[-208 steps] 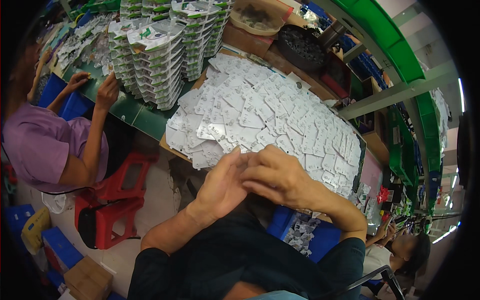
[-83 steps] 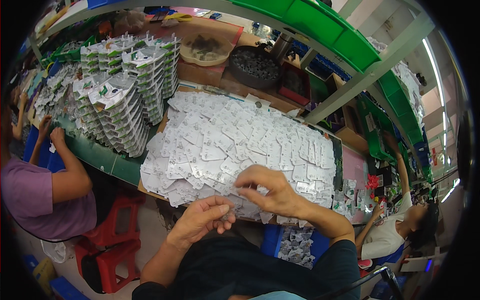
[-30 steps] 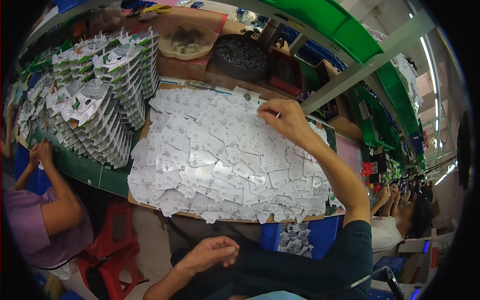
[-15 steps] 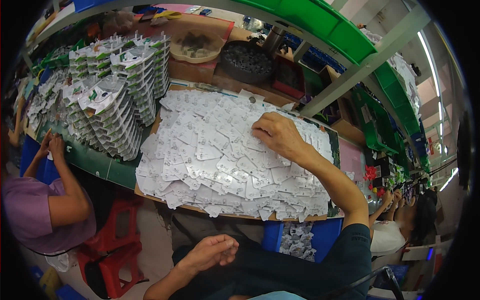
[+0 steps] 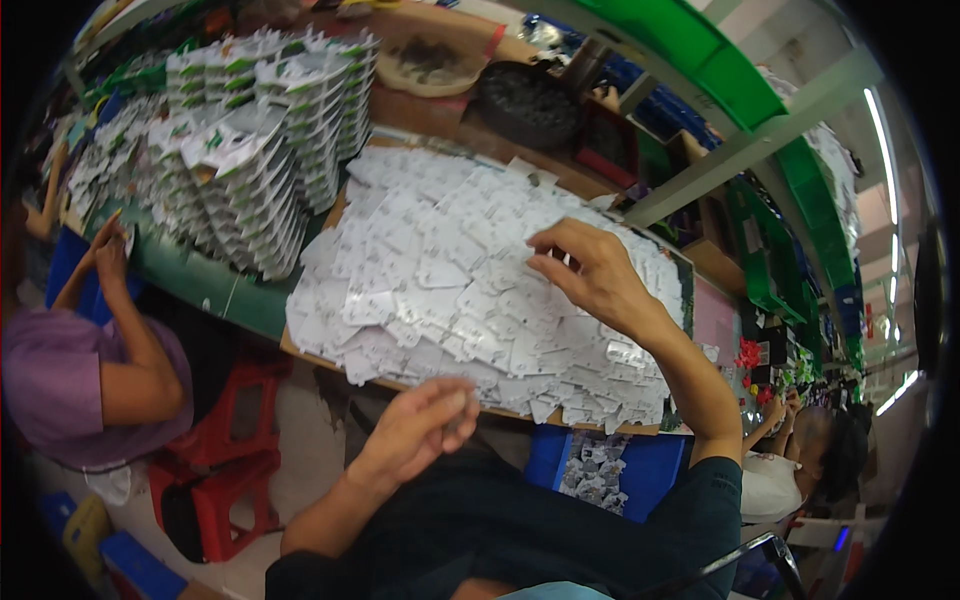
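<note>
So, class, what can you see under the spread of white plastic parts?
Brown board peeks out along the near edge of the white plastic parts. Whatever else lies beneath them is covered and cannot be seen.

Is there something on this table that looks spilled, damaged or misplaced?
Nothing stands out. The white pieces by the right hand overlap at mixed angles, but none looks spilled or broken; blur hides finer faults.
</note>
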Motion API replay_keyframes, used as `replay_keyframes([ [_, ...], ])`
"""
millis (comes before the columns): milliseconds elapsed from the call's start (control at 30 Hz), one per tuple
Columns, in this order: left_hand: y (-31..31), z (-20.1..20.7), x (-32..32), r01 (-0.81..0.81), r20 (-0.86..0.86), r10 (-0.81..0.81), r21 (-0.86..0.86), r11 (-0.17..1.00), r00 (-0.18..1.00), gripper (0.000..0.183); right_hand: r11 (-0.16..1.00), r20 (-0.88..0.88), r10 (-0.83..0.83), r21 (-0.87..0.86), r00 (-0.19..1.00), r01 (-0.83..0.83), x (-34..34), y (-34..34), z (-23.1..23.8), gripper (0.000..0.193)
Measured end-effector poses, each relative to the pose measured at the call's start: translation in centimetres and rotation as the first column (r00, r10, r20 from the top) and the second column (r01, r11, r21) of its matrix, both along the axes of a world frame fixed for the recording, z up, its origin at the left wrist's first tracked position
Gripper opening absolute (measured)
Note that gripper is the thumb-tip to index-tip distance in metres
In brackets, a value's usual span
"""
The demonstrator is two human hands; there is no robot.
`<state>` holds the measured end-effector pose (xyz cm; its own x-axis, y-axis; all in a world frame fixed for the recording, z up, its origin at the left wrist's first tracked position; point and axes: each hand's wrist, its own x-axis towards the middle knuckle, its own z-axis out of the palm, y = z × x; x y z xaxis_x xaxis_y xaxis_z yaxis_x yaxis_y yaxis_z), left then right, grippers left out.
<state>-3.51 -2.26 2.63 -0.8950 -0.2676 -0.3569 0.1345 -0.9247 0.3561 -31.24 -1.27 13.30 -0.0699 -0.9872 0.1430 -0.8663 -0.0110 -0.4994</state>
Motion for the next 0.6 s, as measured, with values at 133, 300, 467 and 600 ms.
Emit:
replay_keyframes([
  [133,-1.8,0.9,-2.7,-0.072,-0.049,0.072,0.01,0.997,0.996,0.027,0.982,0.3,0.117,0.105,0.947,-0.155,3.8,2.2,0.0,0.023],
  [300,-1.8,1.3,-3.9,-0.048,-0.043,0.048,-0.005,0.999,0.998,0.026,0.974,0.371,0.142,0.111,0.917,-0.196,5.9,3.7,-0.2,0.022],
  [467,-1.4,1.8,-4.3,-0.066,-0.015,0.065,-0.073,0.995,0.998,0.028,0.949,0.321,0.018,0.292,0.947,-0.118,5.9,4.2,0.1,0.022],
  [600,-1.4,2.0,-4.5,-0.061,-0.022,0.058,-0.135,0.989,0.998,0.028,0.959,0.317,0.065,0.243,0.946,-0.147,5.5,4.6,-0.4,0.023],
])
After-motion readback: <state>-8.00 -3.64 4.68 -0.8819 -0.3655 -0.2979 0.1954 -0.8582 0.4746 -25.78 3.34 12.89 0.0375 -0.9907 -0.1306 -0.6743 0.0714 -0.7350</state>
